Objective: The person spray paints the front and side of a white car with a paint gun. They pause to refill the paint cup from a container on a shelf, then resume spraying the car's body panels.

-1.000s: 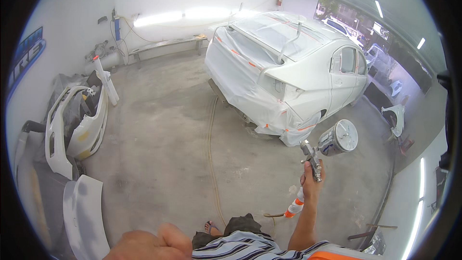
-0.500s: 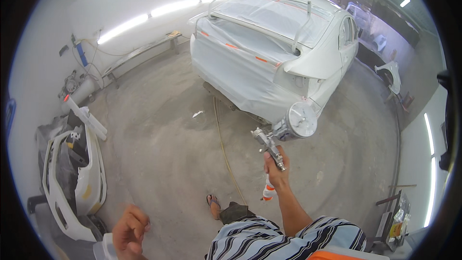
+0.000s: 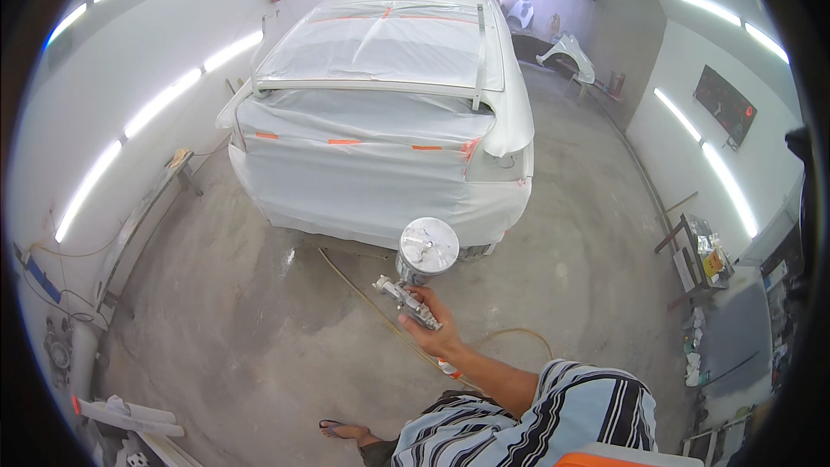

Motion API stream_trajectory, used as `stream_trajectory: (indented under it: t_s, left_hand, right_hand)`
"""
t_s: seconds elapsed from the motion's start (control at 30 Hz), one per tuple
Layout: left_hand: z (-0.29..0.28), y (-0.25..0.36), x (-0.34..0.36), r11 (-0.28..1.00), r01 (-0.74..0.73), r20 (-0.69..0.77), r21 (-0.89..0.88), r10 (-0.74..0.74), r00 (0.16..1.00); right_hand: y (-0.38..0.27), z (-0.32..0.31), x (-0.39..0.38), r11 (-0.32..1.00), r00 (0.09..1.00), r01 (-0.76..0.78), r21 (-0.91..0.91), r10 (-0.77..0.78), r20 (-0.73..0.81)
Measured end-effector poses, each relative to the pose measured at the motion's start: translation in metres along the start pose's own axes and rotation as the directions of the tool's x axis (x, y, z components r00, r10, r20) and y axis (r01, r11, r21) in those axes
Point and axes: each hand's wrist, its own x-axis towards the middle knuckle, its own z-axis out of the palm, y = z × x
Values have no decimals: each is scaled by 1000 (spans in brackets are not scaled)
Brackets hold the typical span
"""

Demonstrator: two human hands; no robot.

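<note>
R hand (image 3: 430, 329): arm fwd, fist gripping 1 spray gun (image 3: 418, 270), cup up
L hand: out of view
Cars: 1 masked car (image 3: 380, 121) ahead

The person wears a short-sleeved shirt (image 3: 553, 419) striped in pale blue, white and dark navy. An orange patch (image 3: 605, 460) shows at the lower edge, close to the chest. One foot wears a dark flip-flop sandal (image 3: 341, 428). The right forearm is bare.

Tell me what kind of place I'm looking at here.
Most likely an auto body paint booth. A car is wrapped in masking sheet and tape, the right hand holds a spray gun, and light strips line the white walls.
</note>
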Motion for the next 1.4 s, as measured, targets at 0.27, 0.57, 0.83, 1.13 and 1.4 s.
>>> stream_trajectory:
  t_s: [0.27, 0.57, 0.83, 1.13, 1.4]
  left_hand:
    - [-361, 67, 81, 986, -165, -226, -24, 156, 961]
    - [-730, 283, 9, 414, -809, -445, 417, 869, 216]
    - [-906, 643, -65, -64, -719, -37, 692, 992, -123]
    - [-1151, 785, 47, 109, -599, 13, 793, 981, 196]
    - [-1341, 894, 193, -216, -578, 292, 787, 955, 42]
  right_hand:
    - [-28, 263, 61, 991, 991, 100, -84, -107, -79]
    - [-33, 547, 117, 992, 966, 124, -14, -118, 230]
    - [-6, 834, 242, 977, 887, 0, 215, -99, 451]
    - [8, 1087, 384, 992, 786, 117, 37, -115, 607]
    - [22, 1300, 500, 982, 878, -110, -151, 167, 449]
